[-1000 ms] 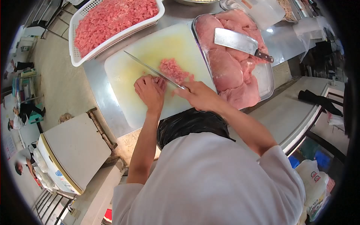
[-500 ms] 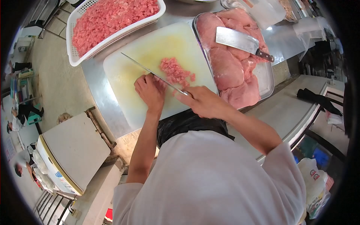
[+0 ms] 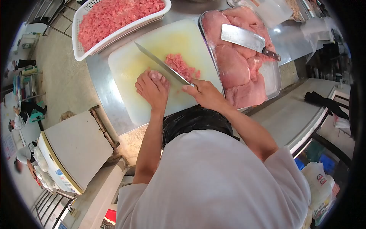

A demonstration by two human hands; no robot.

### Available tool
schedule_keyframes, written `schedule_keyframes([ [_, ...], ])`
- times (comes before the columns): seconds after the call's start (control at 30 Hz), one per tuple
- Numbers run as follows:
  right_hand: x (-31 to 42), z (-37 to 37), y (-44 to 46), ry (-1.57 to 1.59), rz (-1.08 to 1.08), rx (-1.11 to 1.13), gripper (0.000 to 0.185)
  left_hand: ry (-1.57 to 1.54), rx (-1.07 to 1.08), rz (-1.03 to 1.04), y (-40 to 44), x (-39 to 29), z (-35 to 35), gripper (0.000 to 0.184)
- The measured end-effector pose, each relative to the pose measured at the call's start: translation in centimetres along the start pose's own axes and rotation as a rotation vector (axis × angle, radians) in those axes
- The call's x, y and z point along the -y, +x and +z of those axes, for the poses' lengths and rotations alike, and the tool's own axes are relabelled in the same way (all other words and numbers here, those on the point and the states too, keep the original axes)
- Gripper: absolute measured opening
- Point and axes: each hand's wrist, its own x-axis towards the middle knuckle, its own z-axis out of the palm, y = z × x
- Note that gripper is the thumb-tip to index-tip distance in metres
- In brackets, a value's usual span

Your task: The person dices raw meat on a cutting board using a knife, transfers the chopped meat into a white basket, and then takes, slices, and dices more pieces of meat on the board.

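My right hand point(image 3: 204, 93) is wrapped round the handle of a long knife point(image 3: 162, 64), whose blade slants up and left across the cutting board point(image 3: 133, 100). My left hand point(image 3: 152, 89) rests on the board with its fingers curled over a piece of meat point(image 3: 161, 79), just left of the blade. Beyond the blade lies a small pile of diced meat point(image 3: 180, 65). To the right, a metal tray point(image 3: 273, 80) holds large pieces of raw meat point(image 3: 231, 65), and a cleaver point(image 3: 244, 38) lies on top of them.
A white basket point(image 3: 79, 51) full of diced meat stands at the upper left. A clear plastic container point(image 3: 272, 13) is at the upper right. A black bag point(image 3: 196, 120) hangs at the table's near edge. Other people are far off at the left.
The knife has lifted off the meat and shifted up and right with my right hand. My left hand stays on the piece. The whole view has tilted slightly.
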Motion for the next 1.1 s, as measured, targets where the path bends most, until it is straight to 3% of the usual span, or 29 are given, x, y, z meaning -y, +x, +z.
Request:
schedule_keyframes([
  [0.13,-0.3,-0.7,-1.1,0.105,0.072,0.014,0.055,-0.016,0.312,0.038,-0.3,0.1,0.1,0.038],
  [0.27,2.4,-3.1,-2.8,-0.007,0.096,0.036,0.057,-0.053,0.196,0.197,-1.2,-1.1,0.0,0.027],
  [0.37,3.3,-4.9,-4.7,-0.076,0.157,0.107,0.056,-0.157,0.137,0.078,-0.6,-0.5,0.3,0.019],
  [0.43,3.5,-5.2,-5.2,-0.103,0.167,0.152,0.056,-0.064,0.188,0.093,-0.4,-0.6,0.8,0.018],
  [0.53,2.3,-3.3,-3.0,-0.051,0.049,0.150,0.054,-0.020,0.233,0.101,0.0,-0.4,1.4,0.019],
  [0.63,-0.4,1.1,2.7,-0.003,-0.252,-0.007,0.054,-0.002,0.244,0.084,-0.3,0.0,1.7,0.018],
  [0.73,3.1,-0.5,2.9,0.004,0.011,0.147,0.054,-0.027,0.193,0.101,-0.4,0.0,1.6,0.015],
  [0.83,5.3,-2.8,-1.0,0.018,0.002,0.142,0.055,-0.079,0.151,0.083,-0.2,-0.6,1.5,0.013],
  [0.93,6.1,-3.7,-3.2,-0.054,0.159,0.190,0.056,-0.068,0.172,0.092,-0.4,-0.5,1.2,0.014],
  [1.03,4.4,-1.6,0.0,0.069,0.152,0.271,0.057,-0.070,0.198,0.094,-0.1,-0.8,1.4,0.015],
  [1.1,2.4,0.8,2.5,-0.012,-0.018,0.126,0.058,-0.089,0.191,0.099,0.3,-1.0,1.1,0.014],
])
